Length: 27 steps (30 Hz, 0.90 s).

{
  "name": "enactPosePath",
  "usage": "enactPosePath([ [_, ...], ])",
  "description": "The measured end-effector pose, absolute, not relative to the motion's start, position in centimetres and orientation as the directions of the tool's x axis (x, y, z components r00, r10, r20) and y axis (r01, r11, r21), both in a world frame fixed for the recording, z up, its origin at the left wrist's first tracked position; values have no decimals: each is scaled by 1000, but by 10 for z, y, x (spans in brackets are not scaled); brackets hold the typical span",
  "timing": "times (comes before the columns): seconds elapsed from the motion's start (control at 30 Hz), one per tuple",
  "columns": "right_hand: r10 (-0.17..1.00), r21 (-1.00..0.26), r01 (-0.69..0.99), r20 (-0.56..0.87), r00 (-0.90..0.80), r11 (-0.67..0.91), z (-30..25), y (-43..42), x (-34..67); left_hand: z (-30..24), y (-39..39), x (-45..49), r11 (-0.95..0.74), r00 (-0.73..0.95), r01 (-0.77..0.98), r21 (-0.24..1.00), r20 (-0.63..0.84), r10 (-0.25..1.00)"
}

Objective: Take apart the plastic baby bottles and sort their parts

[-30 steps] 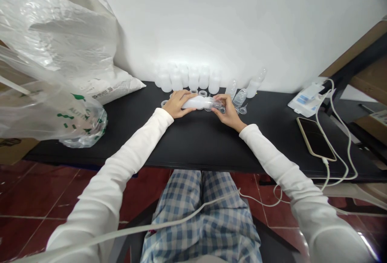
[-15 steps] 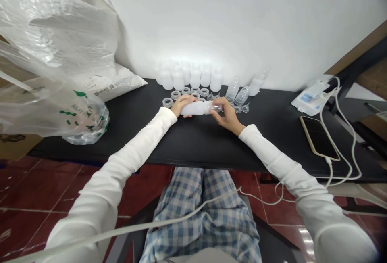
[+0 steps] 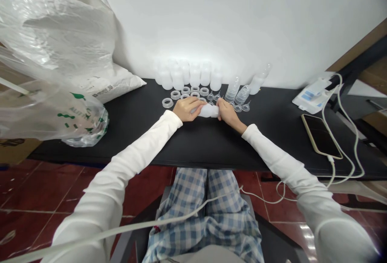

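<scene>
A white plastic bottle (image 3: pixel 209 110) lies sideways between my two hands above the black table (image 3: pixel 193 138). My left hand (image 3: pixel 189 109) is wrapped round its body. My right hand (image 3: pixel 226 111) is closed round its neck end, and what its fingers pinch there is hidden. Behind my hands, several clear plastic rings (image 3: pixel 175 94) and small clear nipples (image 3: pixel 245 107) lie on the table. A row of upright white bottles (image 3: pixel 195 76) stands against the wall. Three capped clear bottles (image 3: pixel 232 89) lean at the right of the row.
A large clear plastic bag (image 3: pixel 51 73) and a white sack (image 3: pixel 111 83) fill the table's left end. A phone (image 3: pixel 321 136) on a white cable (image 3: pixel 347 134) and a white charger box (image 3: pixel 311 94) sit on the right. My checked trousers show below the table edge.
My hands have drawn closer together on the bottle. My right hand has slid over the neck end, covering the clear piece that showed there before.
</scene>
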State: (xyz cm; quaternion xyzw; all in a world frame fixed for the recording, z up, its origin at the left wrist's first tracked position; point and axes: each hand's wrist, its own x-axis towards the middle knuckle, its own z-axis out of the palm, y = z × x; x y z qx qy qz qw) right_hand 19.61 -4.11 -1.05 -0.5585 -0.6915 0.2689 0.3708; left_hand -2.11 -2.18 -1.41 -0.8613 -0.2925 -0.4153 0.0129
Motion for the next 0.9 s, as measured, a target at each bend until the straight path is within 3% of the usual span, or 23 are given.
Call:
enactPosePath([
  [0.1,920,-718,579,347,-182,386,-10,-41,201,-14,-19,-20,-786,409,529,320,715,566],
  [0.23,776,-416,676,490,-397,608,-8,-41,213,-14,-15,-13,-682,271,418,601,634,725],
  [0.3,758,-322,717,484,-436,618,-8,-40,217,-15,-14,-11,-642,248,362,676,594,765],
  [0.37,775,-295,755,478,-413,585,-8,-40,218,-15,-14,-10,-654,253,341,675,604,756],
  [0.5,802,-354,760,486,-348,545,-7,-44,213,-14,-18,-15,-757,337,403,514,686,645],
  [0.7,843,-591,617,473,-257,520,-2,-47,207,-14,-19,-23,-815,488,539,212,710,508],
  [0.8,862,-699,512,464,-205,498,-2,-44,207,-13,-21,-22,-812,483,556,179,726,490],
  [0.9,883,-797,383,439,-165,468,-3,-44,206,-12,-24,-19,-810,419,524,262,749,513],
])
